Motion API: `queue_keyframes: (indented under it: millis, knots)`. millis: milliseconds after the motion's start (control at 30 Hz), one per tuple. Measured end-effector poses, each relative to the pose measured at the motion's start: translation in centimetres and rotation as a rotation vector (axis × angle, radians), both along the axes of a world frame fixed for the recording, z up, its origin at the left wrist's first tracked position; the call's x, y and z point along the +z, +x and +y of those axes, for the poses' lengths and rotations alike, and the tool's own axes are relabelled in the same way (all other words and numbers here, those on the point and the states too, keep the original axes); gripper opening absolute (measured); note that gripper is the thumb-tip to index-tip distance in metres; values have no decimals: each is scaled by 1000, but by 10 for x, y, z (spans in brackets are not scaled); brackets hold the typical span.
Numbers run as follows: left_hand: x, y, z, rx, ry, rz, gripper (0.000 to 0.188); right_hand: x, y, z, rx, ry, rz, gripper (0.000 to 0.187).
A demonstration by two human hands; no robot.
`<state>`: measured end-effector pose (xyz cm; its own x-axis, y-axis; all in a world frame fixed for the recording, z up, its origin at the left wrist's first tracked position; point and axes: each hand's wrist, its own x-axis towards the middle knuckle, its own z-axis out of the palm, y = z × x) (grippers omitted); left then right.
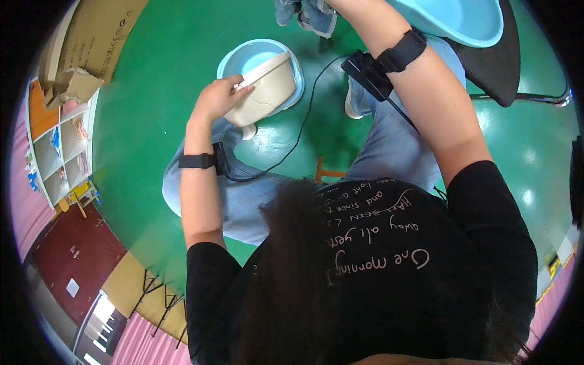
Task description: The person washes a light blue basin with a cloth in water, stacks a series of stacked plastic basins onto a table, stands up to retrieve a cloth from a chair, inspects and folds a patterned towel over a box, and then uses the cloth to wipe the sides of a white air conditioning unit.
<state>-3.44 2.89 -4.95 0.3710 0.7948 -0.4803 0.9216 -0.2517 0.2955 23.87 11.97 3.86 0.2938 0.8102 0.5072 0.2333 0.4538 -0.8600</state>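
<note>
My left hand [221, 99] grips the rim of a cream-coloured basin [267, 94], thumb on one side and fingers on the other. The cream basin is tilted and overlaps a light blue basin [229, 59], covering part of it; I cannot tell whether the two touch. My right forearm [426, 79] reaches to the upper edge, where the hand passes out of the picture. Beside that wrist is a bunched blue-grey cloth-like thing [316, 19], cut off by the edge. Whether my right hand holds it is hidden.
Another light blue basin [480, 36] is at the upper right, beside a black seat [502, 73] with a metal leg. A black cable [304, 125] links the bands on my forearms. A cardboard box [97, 42] and white shelves [64, 143] stand at the left on the green floor [140, 121].
</note>
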Motion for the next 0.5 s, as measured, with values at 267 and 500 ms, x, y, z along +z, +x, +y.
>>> queue_keyframes:
  millis: [267,500]
  knots:
    - [-14,-3,-8,-62,-187,-45,41,-1,-6,-3,47,-110,-19,39]
    - [-21,1,-27,-322,16,15,28,-9,-8,-3,57,-86,-14,38]
